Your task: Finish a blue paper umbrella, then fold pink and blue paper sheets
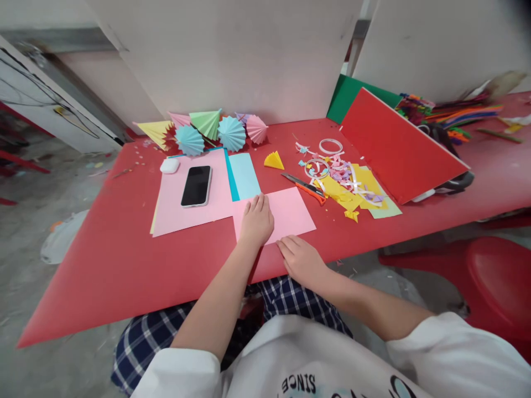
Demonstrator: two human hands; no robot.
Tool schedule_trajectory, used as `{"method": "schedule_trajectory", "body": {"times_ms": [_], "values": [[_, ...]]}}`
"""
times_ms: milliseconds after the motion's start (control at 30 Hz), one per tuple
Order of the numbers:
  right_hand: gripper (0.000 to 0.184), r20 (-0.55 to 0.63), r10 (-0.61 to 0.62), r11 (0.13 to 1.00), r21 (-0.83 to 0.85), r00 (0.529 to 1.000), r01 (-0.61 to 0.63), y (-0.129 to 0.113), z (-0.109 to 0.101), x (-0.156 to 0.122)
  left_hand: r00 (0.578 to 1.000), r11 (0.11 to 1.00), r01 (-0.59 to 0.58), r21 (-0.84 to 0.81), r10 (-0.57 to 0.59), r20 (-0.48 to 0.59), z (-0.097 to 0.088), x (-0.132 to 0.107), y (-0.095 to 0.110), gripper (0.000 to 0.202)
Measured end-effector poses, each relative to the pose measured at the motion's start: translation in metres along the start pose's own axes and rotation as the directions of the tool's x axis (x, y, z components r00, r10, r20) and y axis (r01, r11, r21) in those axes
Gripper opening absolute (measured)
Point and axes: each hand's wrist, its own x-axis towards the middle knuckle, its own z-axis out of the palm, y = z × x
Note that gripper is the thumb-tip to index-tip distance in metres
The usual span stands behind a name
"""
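A pink sheet of paper (290, 213) lies on the red table in front of me. My left hand (257, 221) rests on its left part, fingers laid out flat and pressing it down. At the near edge of the sheet, my right hand (302, 260) has its fingers closed on the border, with the thumb hidden beneath. Just beyond my left hand is a light blue sheet of paper (244, 176). A box cutter (305, 187) with an orange handle lies past the pink sheet's far right corner.
Left stands a smartphone (196, 187) on larger pink paper (174, 213), near a white case (170, 165). Folded paper fans (231, 134) line the back. Tape rolls (331, 146), yellow scraps (342, 193) and a leaning red board (398, 149) are right. A red stool (498, 276) stands beside the table.
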Motion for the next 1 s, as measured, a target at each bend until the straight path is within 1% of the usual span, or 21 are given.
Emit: {"method": "schedule_trajectory", "body": {"times_ms": [267, 467, 600, 700, 767, 833, 867, 933, 1000], "values": [[0.032, 0.021, 0.125, 0.986, -0.112, 0.992, -0.122, 0.037, -0.018, -0.023, 1.000, 1.000, -0.007, 0.009, 0.007, 0.003, -0.001, 0.000, 0.000, 0.048], [0.028, 0.059, 0.187, 0.960, -0.221, 0.981, -0.170, 0.066, -0.026, -0.038, 1.000, 1.000, -0.012, 0.005, 0.012, 0.003, -0.002, 0.000, 0.000, 0.048], [0.029, 0.027, 0.202, 0.951, -0.246, 0.979, -0.189, 0.077, -0.033, -0.044, 1.000, 1.000, -0.013, -0.002, 0.013, -0.010, 0.001, 0.000, -0.001, 0.047], [0.028, -0.038, 0.267, 0.945, -0.187, 0.963, -0.270, 0.075, -0.038, -0.042, 0.999, 1.000, -0.005, -0.002, 0.005, -0.045, -0.003, 0.001, -0.001, 0.046], [0.030, -0.133, 0.297, 0.942, -0.120, 0.946, -0.313, 0.067, -0.039, -0.039, 0.992, 0.999, -0.028, -0.017, 0.025, -0.123, -0.012, 0.001, 0.003, 0.043], [0.032, -0.202, 0.262, 0.961, -0.039, 0.944, -0.275, 0.055, -0.035, -0.035, 0.972, 0.995, -0.088, -0.054, 0.074, -0.224, -0.024, -0.005, 0.010, 0.039], [0.032, -0.202, 0.225, 0.973, -0.007, 0.953, -0.231, 0.050, -0.031, -0.033, 0.961, 0.989, -0.125, -0.077, 0.101, -0.256, -0.030, -0.011, 0.016, 0.037], [0.032, -0.181, 0.193, 0.981, 0.029, 0.964, -0.191, 0.041, -0.023, -0.031, 0.954, 0.967, -0.223, -0.119, 0.192, -0.232, -0.038, -0.029, 0.029, 0.037], [0.032, -0.152, 0.189, 0.982, 0.043, 0.970, -0.184, 0.037, -0.015, -0.029, 0.951, 0.945, -0.294, -0.142, 0.276, -0.137, -0.038, -0.051, 0.042, 0.037]]}}
